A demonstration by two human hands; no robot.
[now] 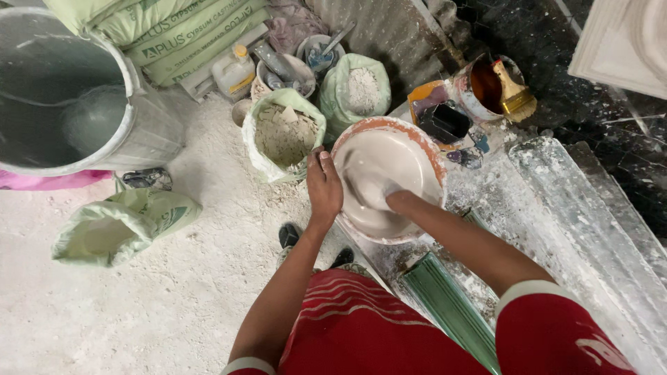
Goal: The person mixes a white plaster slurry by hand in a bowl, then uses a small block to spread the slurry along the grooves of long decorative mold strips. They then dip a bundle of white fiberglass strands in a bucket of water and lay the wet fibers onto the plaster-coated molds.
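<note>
Round orange-rimmed basin (434,156) of wet pale-grey plaster mix sits low on the dusty floor (174,305), just ahead of the person's knees, beside a ribbed green moulding strip (448,309). Left hand (324,189) lies flat over the near-left rim, fingers extended, steadying it. Right hand (390,199) is sunk in the mix to about the wrist; whether its fingers are spread or curled cannot be told. Hands are apart, one on the rim, one inside. Judged handling: basin looks heavy when this full, its walls stiff, its coated rim slick, so a hold on opposite sides of the rim would suit; contents thick, liquid and prone to slop if tipped. Counts: one basin; three open pale-green sacks, namely one of flaked chips (283,135), one of white powder (359,90), one slumped on its side (121,226); one large grey drum (62,97); one tin of brown liquid (484,87) with one brush (513,94); one small plastic jug (235,73); stacked printed bags (174,31), number unclear.
</note>
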